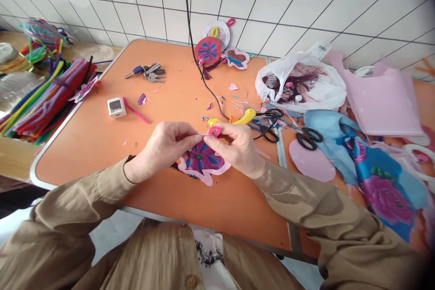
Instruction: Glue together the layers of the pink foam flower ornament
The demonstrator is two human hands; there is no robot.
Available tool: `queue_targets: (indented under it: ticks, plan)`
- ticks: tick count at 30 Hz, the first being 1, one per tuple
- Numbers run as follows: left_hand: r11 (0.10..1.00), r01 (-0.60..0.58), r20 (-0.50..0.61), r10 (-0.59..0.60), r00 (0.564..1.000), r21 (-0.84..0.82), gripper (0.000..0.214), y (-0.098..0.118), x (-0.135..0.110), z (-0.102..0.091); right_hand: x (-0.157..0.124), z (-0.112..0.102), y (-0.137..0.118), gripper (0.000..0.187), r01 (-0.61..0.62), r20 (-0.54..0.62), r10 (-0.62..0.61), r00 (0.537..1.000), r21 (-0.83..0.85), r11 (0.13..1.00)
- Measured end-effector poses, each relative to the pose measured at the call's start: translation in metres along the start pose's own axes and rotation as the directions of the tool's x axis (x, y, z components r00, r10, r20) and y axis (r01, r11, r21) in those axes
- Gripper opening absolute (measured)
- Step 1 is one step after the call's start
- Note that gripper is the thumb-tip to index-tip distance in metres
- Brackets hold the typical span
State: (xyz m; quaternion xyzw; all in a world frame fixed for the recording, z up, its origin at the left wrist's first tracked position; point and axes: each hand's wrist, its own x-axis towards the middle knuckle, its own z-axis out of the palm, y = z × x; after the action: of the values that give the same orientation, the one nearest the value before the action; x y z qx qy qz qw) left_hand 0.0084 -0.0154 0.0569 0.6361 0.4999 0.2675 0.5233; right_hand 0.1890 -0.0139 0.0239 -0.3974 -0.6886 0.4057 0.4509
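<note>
Both my hands meet over a flower-shaped fabric ornament [204, 161], purple and blue with a pale pink border. My left hand [166, 145] is closed, thumb and index finger pinching the ornament's upper edge. In the fingers of my right hand [238, 145] the same edge is pinched, right beside a small loop of pink pipe cleaner [215, 131]. The fingers partly cover the ornament's top. Just beyond my right hand lie a yellow hot glue gun [246, 117] and black-handled scissors [272, 115].
Finished ornaments [208, 50] lean by the tiled wall. Keys [149, 71] and a white charger [116, 108] lie left, near bundled pipe cleaners [64, 99]. A plastic bag [326, 93] of tassels, more scissors [308, 138] and fabric [384, 190] fill the right. A black cord [190, 22] hangs down.
</note>
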Motion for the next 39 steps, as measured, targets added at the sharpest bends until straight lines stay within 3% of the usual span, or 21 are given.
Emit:
queue_targets:
  ticks: [5,11,18,22,30,39]
  plan:
    - [0.999,-0.025,-0.082,0.023,0.996,-0.025,0.028,0.001,0.000,-0.001,-0.001,-0.006,-0.001,0.024,-0.043,0.098,0.039,0.994,0.038,0.998]
    - [0.994,-0.090,-0.154,0.080,0.985,-0.056,0.027,-0.002,0.000,-0.004,0.000,-0.010,-0.006,0.027,0.065,0.096,-0.053,0.994,-0.123,0.990]
    - [0.976,-0.072,-0.105,0.051,0.993,-0.207,0.032,-0.004,0.001,-0.005,0.002,-0.012,-0.005,0.030,-0.002,0.088,0.021,0.996,-0.205,0.979]
    - [0.947,-0.034,-0.077,0.010,0.997,-0.320,0.034,-0.006,0.002,-0.004,0.002,-0.011,-0.002,0.032,0.032,0.069,-0.017,0.997,-0.222,0.975]
    - [0.927,-0.059,-0.138,0.007,0.990,-0.370,0.030,-0.007,0.004,-0.008,0.001,-0.014,-0.001,0.032,-0.012,0.091,0.030,0.995,-0.192,0.981]
    - [0.920,-0.109,-0.125,0.066,0.990,-0.377,0.027,-0.014,0.006,-0.011,0.003,-0.015,-0.002,0.028,-0.037,0.113,0.049,0.992,-0.110,0.993]
